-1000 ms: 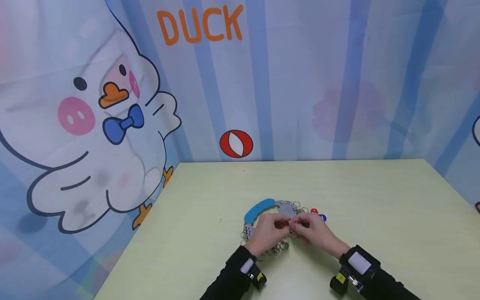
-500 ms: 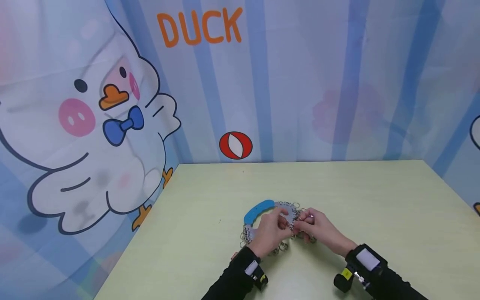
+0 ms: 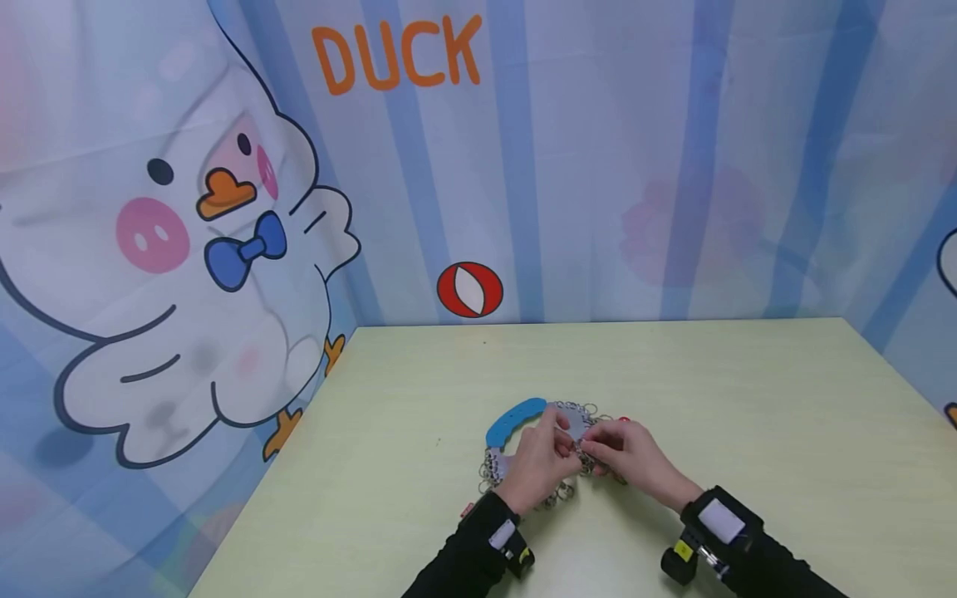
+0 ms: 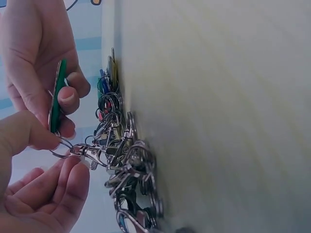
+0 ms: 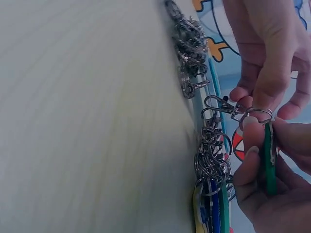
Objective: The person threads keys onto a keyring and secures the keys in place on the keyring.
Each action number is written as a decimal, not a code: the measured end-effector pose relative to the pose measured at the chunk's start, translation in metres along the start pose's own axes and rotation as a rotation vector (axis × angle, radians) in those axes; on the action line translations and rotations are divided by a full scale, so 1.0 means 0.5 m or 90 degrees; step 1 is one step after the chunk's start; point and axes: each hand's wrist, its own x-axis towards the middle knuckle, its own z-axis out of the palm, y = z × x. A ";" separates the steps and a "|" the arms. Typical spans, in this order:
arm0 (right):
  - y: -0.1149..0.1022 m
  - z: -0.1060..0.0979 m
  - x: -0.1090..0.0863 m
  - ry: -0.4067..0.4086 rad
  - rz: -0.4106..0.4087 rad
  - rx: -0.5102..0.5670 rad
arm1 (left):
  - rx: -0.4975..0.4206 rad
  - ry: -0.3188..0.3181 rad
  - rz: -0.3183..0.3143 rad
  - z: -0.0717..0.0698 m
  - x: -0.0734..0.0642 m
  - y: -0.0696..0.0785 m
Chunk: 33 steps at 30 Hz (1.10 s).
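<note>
Over the holder's right side, both hands meet close together. My left hand (image 3: 537, 465) pinches a metal split ring (image 4: 64, 144) between finger and thumb, where it joins a swivel clasp (image 4: 92, 154). A flat green tag (image 5: 270, 160), seen nearly edge-on, is at the ring's other side; my right hand (image 3: 635, 457) pinches it. What is printed on the tag is hidden. Below the hands lies a holder with a blue curved piece (image 3: 516, 419) and a grey toothed plate (image 3: 578, 419). Several clasps and rings (image 4: 138, 162) are bunched along it.
Beyond the right hand, a red bit (image 3: 624, 419) peeks out. A small reddish piece (image 3: 467, 509) shows by the left sleeve. Blue and yellow flat tags (image 5: 215, 206) lie among the rings on the pale table (image 3: 419, 374). A printed duck backdrop (image 3: 583, 166) stands behind.
My right hand drew slightly right, then came back left to the ring. My left hand's forefinger has lifted a little. The blue bit beyond the right hand is now covered.
</note>
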 end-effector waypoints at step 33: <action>-0.008 0.020 0.011 -0.017 -0.096 -0.096 | 0.096 0.012 0.007 -0.018 0.009 -0.013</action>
